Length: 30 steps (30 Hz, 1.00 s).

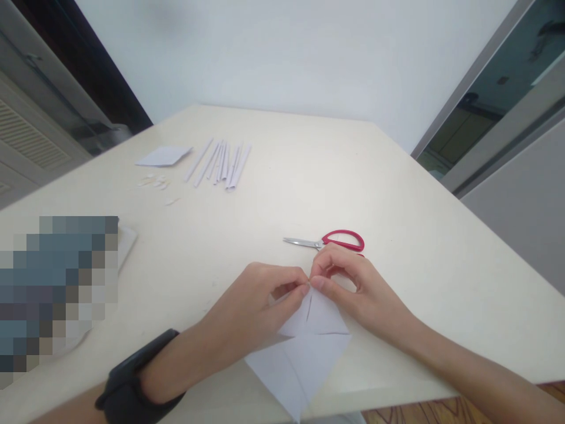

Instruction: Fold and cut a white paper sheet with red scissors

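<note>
A white sheet of paper [304, 359] with cuts and crease lines in it lies at the table's front edge, one corner pointing toward me. At its far corner my left hand [273, 300] pinches the paper between thumb and forefinger. My right hand [348, 282] pinches the same corner from the other side, the fingertips of both hands almost touching. What exactly sits between the fingertips is too small to make out. Red-handled scissors [342, 240] lie just beyond my right hand, blades pointing left, with one handle partly hidden by that hand.
Several rolled paper tubes [225, 162] lie at the back left of the white table [309, 176]. Beside them are a folded white paper [163, 156] and several small scraps [154, 181]. A blurred-out object [66, 282] occupies the left edge.
</note>
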Each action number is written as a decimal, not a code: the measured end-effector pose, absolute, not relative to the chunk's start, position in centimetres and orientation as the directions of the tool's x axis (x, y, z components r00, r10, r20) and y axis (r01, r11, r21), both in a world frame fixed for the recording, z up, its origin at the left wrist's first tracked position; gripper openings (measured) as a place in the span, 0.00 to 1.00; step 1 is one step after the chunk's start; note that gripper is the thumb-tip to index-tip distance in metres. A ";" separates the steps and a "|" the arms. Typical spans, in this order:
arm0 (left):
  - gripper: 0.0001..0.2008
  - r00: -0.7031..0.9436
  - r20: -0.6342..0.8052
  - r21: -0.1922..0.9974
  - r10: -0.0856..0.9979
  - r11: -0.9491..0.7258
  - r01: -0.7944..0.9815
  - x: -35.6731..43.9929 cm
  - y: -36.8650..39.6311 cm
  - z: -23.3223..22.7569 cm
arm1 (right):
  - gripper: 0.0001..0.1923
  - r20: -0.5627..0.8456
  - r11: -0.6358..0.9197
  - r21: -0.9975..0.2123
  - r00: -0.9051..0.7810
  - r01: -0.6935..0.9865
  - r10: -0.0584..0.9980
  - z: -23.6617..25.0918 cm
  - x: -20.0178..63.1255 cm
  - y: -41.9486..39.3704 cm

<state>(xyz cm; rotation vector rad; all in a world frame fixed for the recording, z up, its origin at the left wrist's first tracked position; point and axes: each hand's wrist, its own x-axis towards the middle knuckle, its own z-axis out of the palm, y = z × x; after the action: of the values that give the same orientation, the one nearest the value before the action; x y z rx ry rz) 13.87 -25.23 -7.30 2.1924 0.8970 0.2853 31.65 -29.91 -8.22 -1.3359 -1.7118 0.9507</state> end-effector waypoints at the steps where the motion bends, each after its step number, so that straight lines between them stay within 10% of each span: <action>1: 0.16 0.734 -0.060 0.707 0.677 -0.489 0.510 13.9 -25.2 -7.4 | 0.05 0.125 0.189 -0.885 -0.173 0.427 0.977 -8.2 31.6 -29.9; 30: 0.10 0.578 -0.057 0.902 0.814 -0.206 0.380 13.3 -24.3 -6.9 | 0.07 0.063 0.086 -0.943 -0.082 0.321 0.995 -8.2 32.2 -29.8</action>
<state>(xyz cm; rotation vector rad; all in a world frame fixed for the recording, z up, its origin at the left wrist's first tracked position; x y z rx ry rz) 13.33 -24.32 -6.88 1.8094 0.9768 0.5442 32.17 -29.80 -8.19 -1.3544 -1.5380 1.0292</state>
